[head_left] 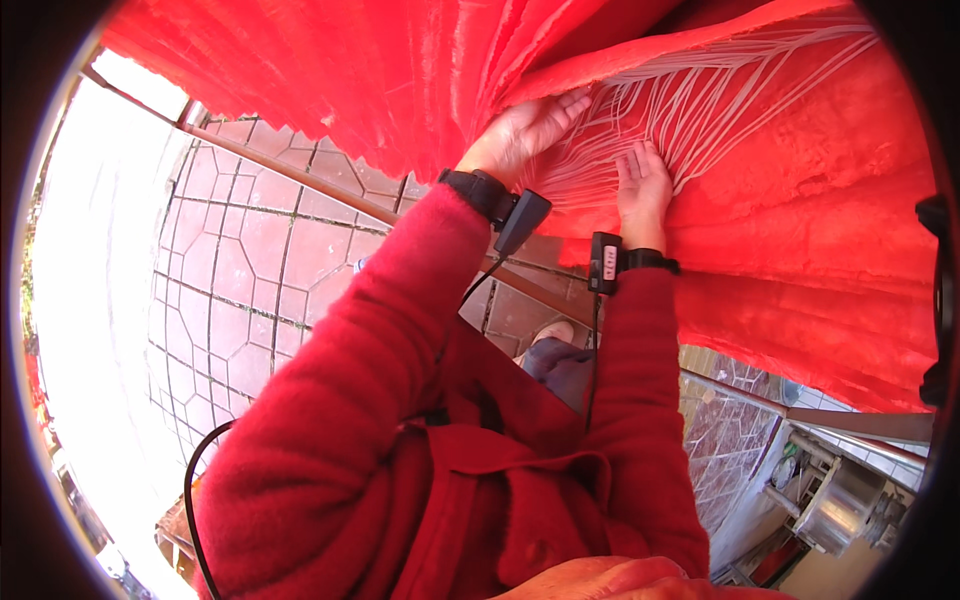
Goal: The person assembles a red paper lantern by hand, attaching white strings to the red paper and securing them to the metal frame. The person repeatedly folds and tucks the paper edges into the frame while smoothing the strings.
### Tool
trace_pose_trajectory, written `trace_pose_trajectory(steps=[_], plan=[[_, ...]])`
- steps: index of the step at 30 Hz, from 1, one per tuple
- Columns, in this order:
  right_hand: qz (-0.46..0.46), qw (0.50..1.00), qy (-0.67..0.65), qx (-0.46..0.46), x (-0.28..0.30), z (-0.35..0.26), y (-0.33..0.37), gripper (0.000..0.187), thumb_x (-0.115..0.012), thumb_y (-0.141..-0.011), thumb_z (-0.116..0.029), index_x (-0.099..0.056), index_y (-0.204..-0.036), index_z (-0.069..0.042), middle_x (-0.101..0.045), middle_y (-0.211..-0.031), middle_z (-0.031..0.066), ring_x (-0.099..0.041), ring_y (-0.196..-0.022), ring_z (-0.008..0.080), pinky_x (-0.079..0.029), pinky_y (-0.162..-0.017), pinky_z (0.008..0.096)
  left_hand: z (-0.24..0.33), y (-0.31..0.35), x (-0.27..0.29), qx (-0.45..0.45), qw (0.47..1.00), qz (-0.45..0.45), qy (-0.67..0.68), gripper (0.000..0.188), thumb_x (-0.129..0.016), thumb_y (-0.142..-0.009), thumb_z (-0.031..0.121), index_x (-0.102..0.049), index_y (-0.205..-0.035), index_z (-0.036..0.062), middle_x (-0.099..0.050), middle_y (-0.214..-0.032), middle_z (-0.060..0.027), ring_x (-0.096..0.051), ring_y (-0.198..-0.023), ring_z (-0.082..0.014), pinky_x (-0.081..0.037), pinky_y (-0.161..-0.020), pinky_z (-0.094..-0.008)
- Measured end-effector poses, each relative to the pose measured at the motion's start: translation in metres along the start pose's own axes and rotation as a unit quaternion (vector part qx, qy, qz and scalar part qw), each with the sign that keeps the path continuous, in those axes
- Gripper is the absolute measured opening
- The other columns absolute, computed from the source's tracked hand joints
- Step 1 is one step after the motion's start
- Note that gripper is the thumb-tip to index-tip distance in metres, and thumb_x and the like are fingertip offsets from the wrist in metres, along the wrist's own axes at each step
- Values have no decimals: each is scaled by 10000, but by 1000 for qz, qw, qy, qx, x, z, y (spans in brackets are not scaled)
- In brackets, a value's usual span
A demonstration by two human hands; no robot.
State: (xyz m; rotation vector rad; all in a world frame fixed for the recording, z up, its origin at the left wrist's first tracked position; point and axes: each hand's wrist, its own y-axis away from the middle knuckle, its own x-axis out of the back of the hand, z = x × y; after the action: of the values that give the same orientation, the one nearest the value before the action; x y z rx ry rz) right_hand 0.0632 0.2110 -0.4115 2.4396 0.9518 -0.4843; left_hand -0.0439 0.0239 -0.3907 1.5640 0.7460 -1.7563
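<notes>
Pale strings (pixel 680 125) fan over red cloth (pixel 800 200) beside my left hand (pixel 527 130) and right hand (pixel 645 190), fingers (pixel 655 163) half open, grip unclear.

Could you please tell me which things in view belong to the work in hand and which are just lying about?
In the work:
crinkled red sheet, its folded edge by the left hand
thin whitish strings fanned across it, by the right hand

Just about:
shiny silver metal cylinder, lower right
reddish patterned paving tiles, below

Obstacle: pale strands (pixel 700 115) beside right hand (pixel 645 188)
</notes>
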Motion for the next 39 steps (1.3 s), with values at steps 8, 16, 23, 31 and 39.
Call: trace_pose_trajectory(steps=[8, 16, 23, 31, 39], plan=[[41, 819, 527, 222, -11, 62, -7, 436, -651, -890, -333, -638, -1205, -33, -676, -1139, 225, -610, -1121, 381, -460, -981, 437, -15, -1, -6, 4, 999, 30, -42, 303, -566, -956, 42, -543, -1256, 2, -590, -1267, -177, -568, -1178, -319, -488, -1024, -478], [-75, 889, 450, -38, -55, 39, -8, 477, -538, -992, -381, -537, -1386, -112, -672, -1158, 91, -659, -1006, 221, -526, -851, 381, -20, -4, 1, -4, 998, 42, 40, 347, -506, -915, -55, -445, -1252, -112, -503, -1307, -279, -511, -1248, -401, -470, -1059, -511], [-114, 977, 164, -76, -86, 31, 10, 465, -485, -1045, -285, -401, -1481, -145, -519, -1409, 38, -538, -1243, 201, -462, -978, 435, -23, -6, 7, -9, 998, 19, 57, 426, -503, -911, -70, -366, -1313, -85, -454, -1314, -265, -478, -1282, -410, -475, -1053, -516], [-18, 990, 128, 50, -56, 12, -5, 703, -568, -988, -223, -205, -1568, -64, -246, -1613, 125, -254, -1477, 276, -327, -1116, 531, -13, 1, -6, -48, 997, 56, 9, 417, -501, -941, -35, -410, -1345, -90, -462, -1394, -265, -484, -1296, -412, -453, -1073, -519], [-23, 989, 132, 68, -36, -11, -10, 755, -621, -939, -221, -229, -1559, -45, -283, -1594, 123, -242, -1483, 257, -276, -1134, 554, 8, 2, -13, -58, 997, 48, -22, 258, -523, -1009, 139, -551, -1230, 8, -593, -1255, -179, -589, -1155, -339, -504, -1009, -505]])
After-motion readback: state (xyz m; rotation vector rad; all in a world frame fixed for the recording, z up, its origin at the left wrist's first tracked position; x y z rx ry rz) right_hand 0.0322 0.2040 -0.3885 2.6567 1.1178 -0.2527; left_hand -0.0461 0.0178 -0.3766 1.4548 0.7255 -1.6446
